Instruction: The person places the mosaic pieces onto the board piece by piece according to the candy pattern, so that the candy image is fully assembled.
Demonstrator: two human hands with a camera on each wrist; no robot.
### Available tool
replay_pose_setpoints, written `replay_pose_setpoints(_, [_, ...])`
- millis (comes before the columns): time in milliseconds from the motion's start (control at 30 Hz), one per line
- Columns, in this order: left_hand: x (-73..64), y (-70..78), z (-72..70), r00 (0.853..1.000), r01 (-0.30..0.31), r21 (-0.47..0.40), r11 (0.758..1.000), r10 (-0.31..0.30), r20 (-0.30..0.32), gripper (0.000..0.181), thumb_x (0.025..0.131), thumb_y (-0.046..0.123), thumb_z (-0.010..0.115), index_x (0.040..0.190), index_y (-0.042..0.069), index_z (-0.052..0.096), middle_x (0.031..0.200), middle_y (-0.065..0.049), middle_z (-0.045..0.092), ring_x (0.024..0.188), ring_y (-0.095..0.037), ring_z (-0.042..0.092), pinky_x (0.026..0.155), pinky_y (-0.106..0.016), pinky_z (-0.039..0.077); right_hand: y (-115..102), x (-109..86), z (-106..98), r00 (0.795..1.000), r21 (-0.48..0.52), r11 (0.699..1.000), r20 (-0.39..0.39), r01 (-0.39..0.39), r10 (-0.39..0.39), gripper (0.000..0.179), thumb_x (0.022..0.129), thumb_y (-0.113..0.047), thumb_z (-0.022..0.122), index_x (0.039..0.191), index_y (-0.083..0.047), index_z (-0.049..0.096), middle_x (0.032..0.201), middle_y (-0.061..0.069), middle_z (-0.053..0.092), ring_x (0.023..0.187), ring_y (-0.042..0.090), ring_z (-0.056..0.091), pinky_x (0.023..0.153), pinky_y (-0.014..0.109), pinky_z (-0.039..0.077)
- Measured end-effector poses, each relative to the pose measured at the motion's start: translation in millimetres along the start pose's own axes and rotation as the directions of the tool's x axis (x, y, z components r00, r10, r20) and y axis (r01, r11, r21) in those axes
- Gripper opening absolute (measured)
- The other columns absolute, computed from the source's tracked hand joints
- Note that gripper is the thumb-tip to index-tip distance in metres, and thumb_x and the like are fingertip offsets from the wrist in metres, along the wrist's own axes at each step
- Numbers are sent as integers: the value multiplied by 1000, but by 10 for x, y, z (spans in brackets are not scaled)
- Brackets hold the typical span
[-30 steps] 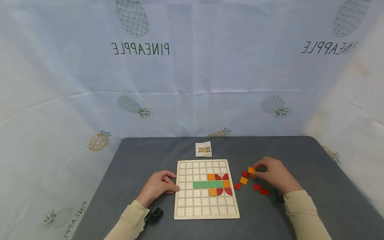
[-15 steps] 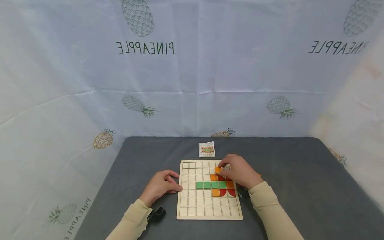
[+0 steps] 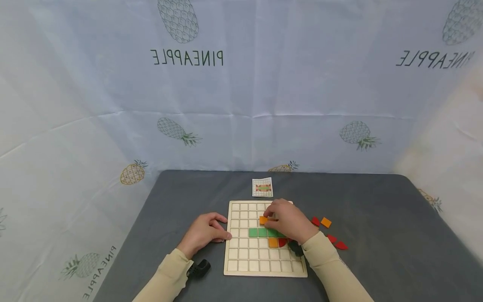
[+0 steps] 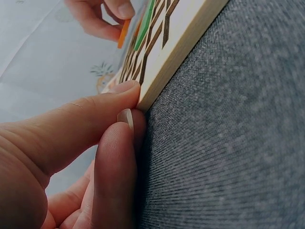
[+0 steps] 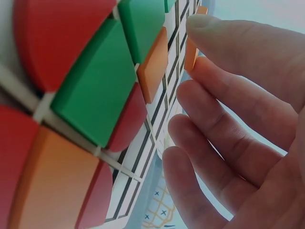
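An orange square tile [image 3: 263,220] is pinched between the thumb and index finger of my right hand [image 3: 290,221], over the upper middle of the wooden grid board [image 3: 241,265]. In the right wrist view the tile [image 5: 191,53] stands on edge at the fingertips; the other fingers are loosely bent. Whether it touches the board is unclear. A row of green tiles [image 3: 263,232] crosses the board, with an orange tile [image 3: 273,242] and red curved pieces [image 5: 59,38] around it, partly hidden by my right hand. My left hand [image 3: 203,233] grips the board's left edge, thumb on top.
On the grey table to the right lie an orange tile [image 3: 326,222] and several red pieces [image 3: 341,246]. Behind the board lies a small printed pattern card [image 3: 262,187]. A pineapple-print cloth [image 3: 241,84] hangs behind the table.
My right hand has picked up an orange tile from the loose pieces on the right and carried it left over the board. My left hand stays at the board's edge.
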State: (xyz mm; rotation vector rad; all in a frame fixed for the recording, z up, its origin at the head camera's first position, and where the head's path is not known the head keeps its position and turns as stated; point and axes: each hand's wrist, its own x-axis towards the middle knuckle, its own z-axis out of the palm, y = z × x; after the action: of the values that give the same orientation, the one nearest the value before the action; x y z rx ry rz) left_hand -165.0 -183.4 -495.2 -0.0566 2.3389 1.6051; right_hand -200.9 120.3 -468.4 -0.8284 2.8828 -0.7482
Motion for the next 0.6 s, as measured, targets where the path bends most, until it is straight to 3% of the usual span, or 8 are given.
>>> replay_pose_setpoints(600, [8,-8,-4,1000,11,7,1000,-11,-16,53,77,16,98,123,5,73,85,-9,74,73,-19,73,72,-35,67,-16,46,64,1000,-28,1000,9,-10,10,13,92,-21,89,104,-17,83,97,-7,71,92,11,58,79,30,58])
